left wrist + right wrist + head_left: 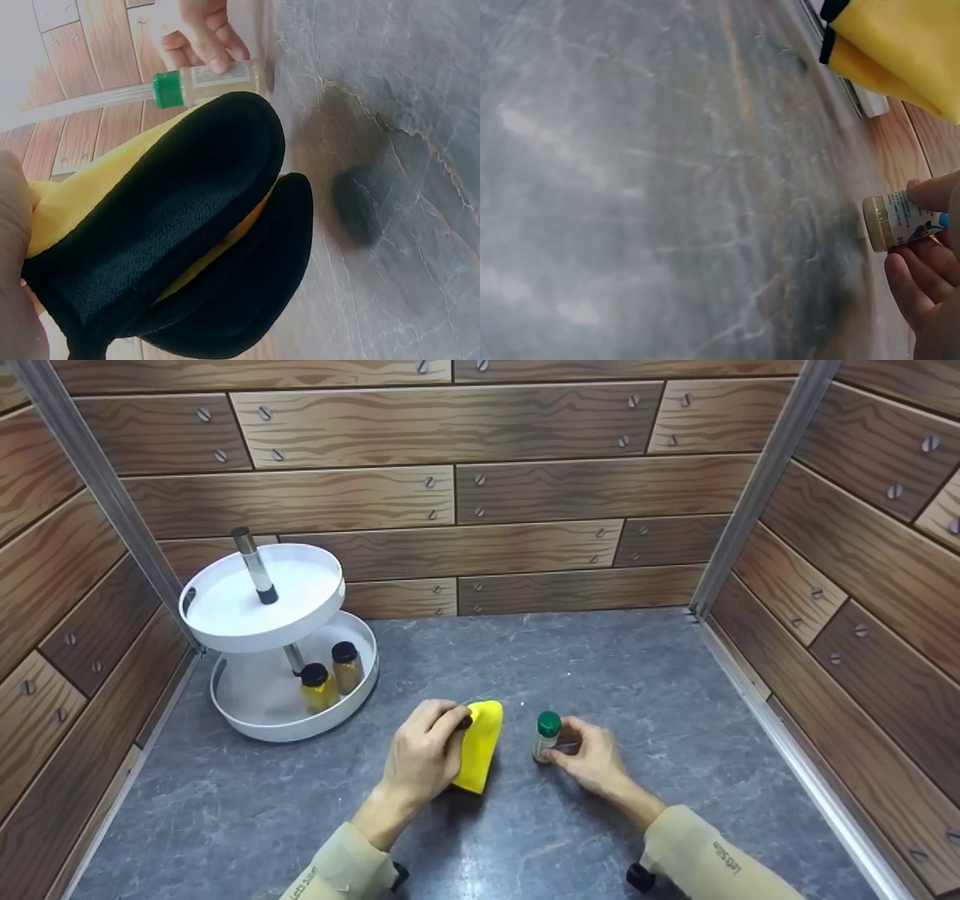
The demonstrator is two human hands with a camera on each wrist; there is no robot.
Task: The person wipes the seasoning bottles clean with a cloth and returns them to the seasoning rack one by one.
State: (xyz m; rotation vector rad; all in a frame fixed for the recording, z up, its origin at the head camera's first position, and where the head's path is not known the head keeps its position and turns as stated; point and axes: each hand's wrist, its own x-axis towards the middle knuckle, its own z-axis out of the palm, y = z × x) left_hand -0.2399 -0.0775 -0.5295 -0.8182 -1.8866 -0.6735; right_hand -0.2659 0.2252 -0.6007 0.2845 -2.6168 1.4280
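My left hand grips a folded cloth by its upper end. The cloth is yellow on one side and black-edged, and its dark side fills much of the left wrist view, hanging over the tabletop. To its right, my right hand holds a small spice jar upright between thumb and fingers. The jar is clear glass with a green lid and a printed label, its contents pale. A small gap separates cloth and jar in the head view.
A white two-tier round stand stands at the back left. On its lower tier are a jar of yellow powder and a jar of brownish powder, both black-lidded. Wood-patterned walls enclose the grey marbled table.
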